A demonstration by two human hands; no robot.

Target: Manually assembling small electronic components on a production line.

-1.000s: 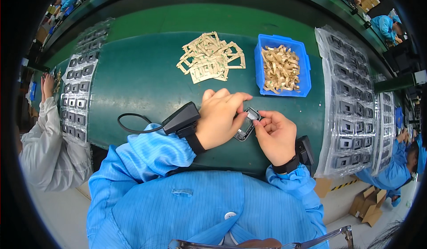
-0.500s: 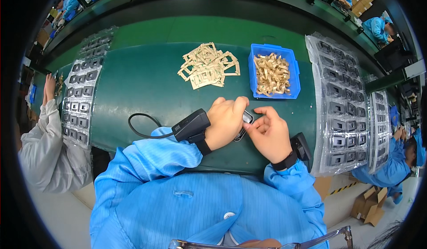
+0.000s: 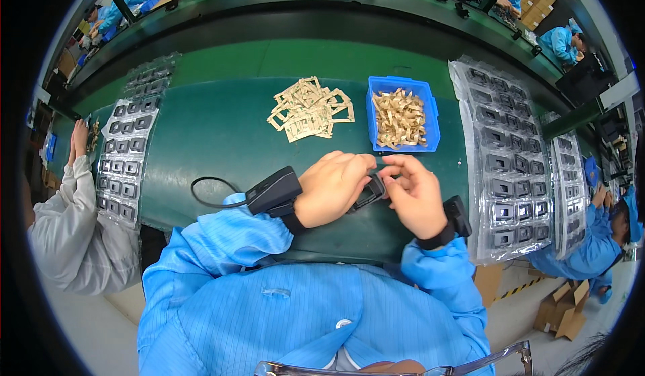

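Note:
Between my hands, over the near part of the green table, is a small black rectangular frame [image 3: 368, 193] with rounded corners, held tilted. My left hand [image 3: 334, 186] grips it from the left, and its fingers hide part of the frame. My right hand [image 3: 415, 198] is at the frame's upper right edge, thumb and forefinger bent together there. Whatever lies between those right fingertips is too small to tell. Beyond my hands stands a blue bin [image 3: 435, 124] full of curled tan strips [image 3: 400, 117]. Left of it lies a loose pile of flat tan frame-shaped pieces [image 3: 310, 109].
Plastic trays of black frames line the right [image 3: 500, 168] and left [image 3: 124, 151] of the green table [image 3: 201, 134]. A dark ledge runs along the back. Co-workers sit at both sides and beyond. An open cardboard box [image 3: 563, 309] stands on the floor at right.
The frame has turned in my left hand, so its dark opening shows more. My right thumb has come off its face to the upper edge. The view has shifted slightly.

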